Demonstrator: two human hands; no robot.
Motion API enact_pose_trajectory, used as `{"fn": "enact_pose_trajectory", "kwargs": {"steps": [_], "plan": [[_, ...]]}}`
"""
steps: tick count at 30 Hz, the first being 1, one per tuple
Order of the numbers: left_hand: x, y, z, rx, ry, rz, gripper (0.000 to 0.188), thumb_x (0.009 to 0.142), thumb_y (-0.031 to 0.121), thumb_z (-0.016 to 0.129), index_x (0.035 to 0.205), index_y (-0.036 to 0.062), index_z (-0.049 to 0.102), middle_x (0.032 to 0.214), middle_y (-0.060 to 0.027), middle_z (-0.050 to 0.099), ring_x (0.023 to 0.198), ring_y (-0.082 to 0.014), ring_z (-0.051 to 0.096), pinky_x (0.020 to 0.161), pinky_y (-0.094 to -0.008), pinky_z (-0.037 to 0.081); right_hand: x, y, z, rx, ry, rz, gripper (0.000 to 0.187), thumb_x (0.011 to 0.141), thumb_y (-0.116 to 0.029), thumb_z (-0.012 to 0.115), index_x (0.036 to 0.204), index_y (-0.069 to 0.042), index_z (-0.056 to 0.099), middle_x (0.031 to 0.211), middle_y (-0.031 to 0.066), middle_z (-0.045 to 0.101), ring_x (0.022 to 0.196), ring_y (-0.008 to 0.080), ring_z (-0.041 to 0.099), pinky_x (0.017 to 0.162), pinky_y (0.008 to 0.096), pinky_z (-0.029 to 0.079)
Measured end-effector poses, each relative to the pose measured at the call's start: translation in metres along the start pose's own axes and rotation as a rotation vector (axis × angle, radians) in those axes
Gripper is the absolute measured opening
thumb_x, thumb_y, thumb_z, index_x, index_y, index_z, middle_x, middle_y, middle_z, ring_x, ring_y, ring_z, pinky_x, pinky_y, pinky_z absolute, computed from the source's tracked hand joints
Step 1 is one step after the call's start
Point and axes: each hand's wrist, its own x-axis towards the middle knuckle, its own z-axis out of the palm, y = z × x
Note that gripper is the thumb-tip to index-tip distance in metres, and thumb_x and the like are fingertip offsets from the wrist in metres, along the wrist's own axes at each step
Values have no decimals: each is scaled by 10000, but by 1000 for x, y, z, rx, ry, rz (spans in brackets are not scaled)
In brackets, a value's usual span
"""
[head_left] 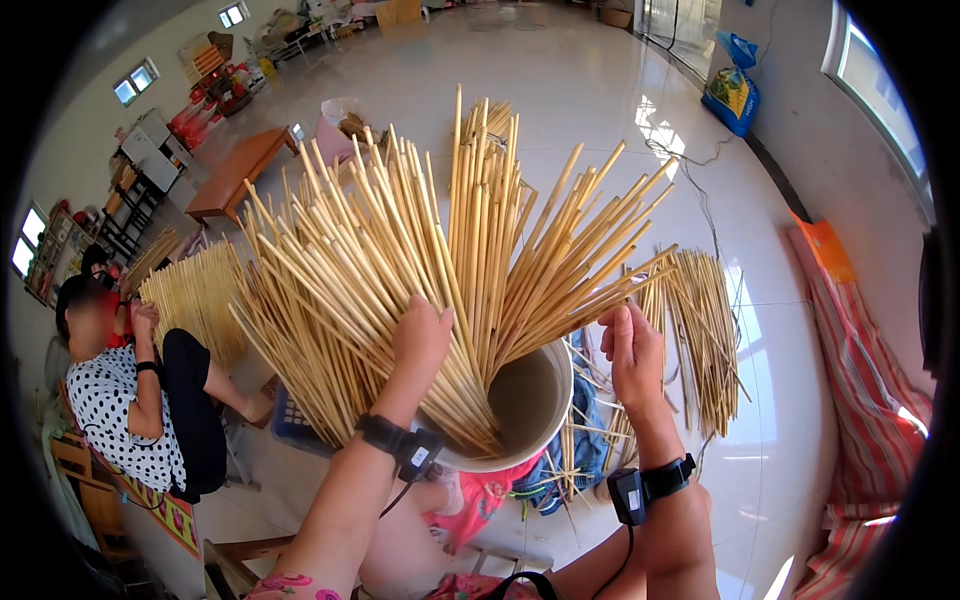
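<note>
A white bucket [552, 400] stands between my knees, packed with pale yellow reed stalks [350, 235] that fan out in several bunches. My left hand [422, 340] is closed at the front of the left bunch, its back toward me and its fingertips partly hidden among the stalks. To the right of the bucket, my right hand [636, 345] is closed, thumb against the fingers. It pinches the outer part of a low stalk of the right bunch. Part of the bucket's grey inside shows between the bunches. Black straps with small boxes sit on both wrists.
More stalks [705, 340] lie on the tiled floor at right. On the left, a seated person [125, 410] in a dotted top is beside an upright mat of stalks [200, 300]. A brown low table [245, 170] stands behind; striped fabric [860, 370] lines the right wall.
</note>
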Motion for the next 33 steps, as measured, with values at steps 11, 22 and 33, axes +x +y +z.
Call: {"fn": "enact_pose_trajectory", "kwargs": {"steps": [11,22,33], "plan": [[14,3,-3,49,151,3,406,837,258,655,993,-40,428,748,-225,639,709,-360,655,626,-418,533,-2,1,4,-14,-27,-20,375,1013,-276,365,835,-6,555,555,-3,470,504,52,405,474,209,322],[26,-5,-15,-221,225,19,492,845,229,623,1223,13,394,651,-123,603,639,-277,622,609,-379,485,-5,1,8,-53,-69,-20,371,1012,-268,369,842,4,555,564,4,472,512,60,413,480,215,327],[36,-1,-17,-68,205,-14,397,858,281,629,1147,64,466,655,-122,602,620,-280,610,590,-379,480,-7,-4,17,-72,-110,-12,381,1013,-287,359,847,-2,551,561,10,472,516,70,422,487,226,336]]}}
